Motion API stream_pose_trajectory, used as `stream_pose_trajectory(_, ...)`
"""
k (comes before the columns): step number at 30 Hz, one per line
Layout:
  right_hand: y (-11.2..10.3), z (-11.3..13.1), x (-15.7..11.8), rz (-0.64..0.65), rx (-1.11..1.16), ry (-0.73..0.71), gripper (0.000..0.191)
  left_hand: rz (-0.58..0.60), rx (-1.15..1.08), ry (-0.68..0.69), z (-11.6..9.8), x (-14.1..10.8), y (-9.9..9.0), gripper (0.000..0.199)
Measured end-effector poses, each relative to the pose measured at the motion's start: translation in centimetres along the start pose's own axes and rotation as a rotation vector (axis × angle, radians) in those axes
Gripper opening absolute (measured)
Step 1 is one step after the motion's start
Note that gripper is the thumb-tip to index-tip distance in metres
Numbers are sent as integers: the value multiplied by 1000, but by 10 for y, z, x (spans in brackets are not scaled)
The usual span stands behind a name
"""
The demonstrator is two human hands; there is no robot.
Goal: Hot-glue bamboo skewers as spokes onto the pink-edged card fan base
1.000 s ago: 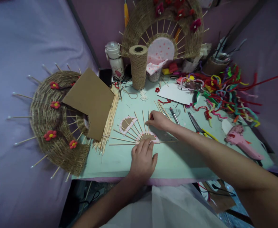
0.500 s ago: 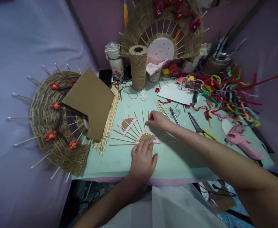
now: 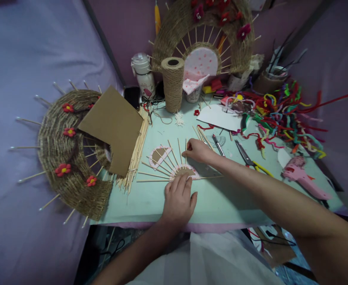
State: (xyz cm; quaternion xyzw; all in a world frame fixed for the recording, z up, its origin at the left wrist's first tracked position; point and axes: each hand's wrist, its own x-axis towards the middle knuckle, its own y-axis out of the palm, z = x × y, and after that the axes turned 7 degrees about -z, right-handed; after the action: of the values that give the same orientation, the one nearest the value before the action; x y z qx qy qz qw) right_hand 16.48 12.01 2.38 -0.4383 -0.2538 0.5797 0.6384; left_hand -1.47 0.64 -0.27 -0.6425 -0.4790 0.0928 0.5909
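Note:
A half-round cardboard piece (image 3: 187, 171) with a pink-and-white fabric edge lies on the table, and thin wooden sticks (image 3: 158, 163) fan out from it. My left hand (image 3: 179, 197) rests on its lower edge, fingers stretched out and pressing down. Above it, my right hand (image 3: 198, 151) pinches one upright wooden stick (image 3: 186, 161) whose lower end meets the curved edge. A second half-round piece (image 3: 159, 156) with the same edging lies to the left, partly under the sticks.
A bundle of sticks (image 3: 135, 158) and a folded cardboard sheet (image 3: 114, 122) lie left, beside a woven twine fan (image 3: 62, 150). A twine spool (image 3: 173, 85) stands behind. Rightward are scissors (image 3: 246, 153), a pink glue gun (image 3: 303, 177) and tangled pipe cleaners (image 3: 280, 114).

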Motion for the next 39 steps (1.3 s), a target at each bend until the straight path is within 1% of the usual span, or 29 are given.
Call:
stream_pose_trajectory(10, -2, 2, -1, -2, -8, 8, 17, 6, -3, -5, 0, -1, 1, 35)
stream_pose_trajectory(24, -2, 1, -2, -7, 45, 4, 18, -6, 6, 0, 0, 0, 0, 33)
stream_pose_trajectory(31, -4, 4, -6, -47, 38, 2, 19, -21, -6, 1, -1, 2, 0, 33)
stream_pose_trajectory(34, -6, 5, -8, -71, 26, -17, 16, -20, -7, -4, -1, 2, -1, 33)
stream_pose_trajectory(39, -14, 6, -12, -128, -9, -41, 15, -15, -3, -5, -1, 1, 0, 33)
